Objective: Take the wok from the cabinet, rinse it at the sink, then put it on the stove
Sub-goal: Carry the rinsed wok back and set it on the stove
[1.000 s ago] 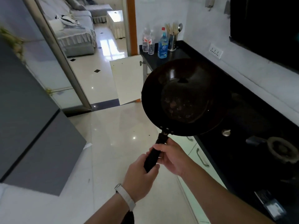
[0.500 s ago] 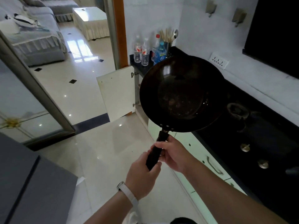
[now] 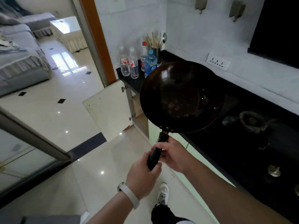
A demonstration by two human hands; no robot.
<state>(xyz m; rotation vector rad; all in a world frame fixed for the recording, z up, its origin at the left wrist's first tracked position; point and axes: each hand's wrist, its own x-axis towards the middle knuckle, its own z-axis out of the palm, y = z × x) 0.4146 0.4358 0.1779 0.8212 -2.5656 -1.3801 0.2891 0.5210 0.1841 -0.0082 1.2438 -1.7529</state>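
Observation:
A dark round wok (image 3: 181,96) with a black handle hangs in the air over the left end of the black stove (image 3: 242,139), tilted a little toward me. My left hand (image 3: 142,178) grips the near end of the handle. My right hand (image 3: 173,156) grips the handle just above it, closer to the pan. A burner (image 3: 251,121) shows to the right of the wok, and two metal knobs (image 3: 273,170) sit nearer me. The cabinet door (image 3: 110,110) under the counter stands open to the left of the wok. No sink is in view.
Water bottles (image 3: 129,63), a blue bottle (image 3: 149,64) and a utensil holder (image 3: 156,50) stand at the counter's far end. A wall socket (image 3: 218,61) is behind the stove. A glossy tiled floor (image 3: 90,159) runs left to a doorway; my shoe (image 3: 162,194) is below.
The view has swung right and along the counter. The wok has stayed in both hands and now hangs further over the stove, with the burner and knobs closer.

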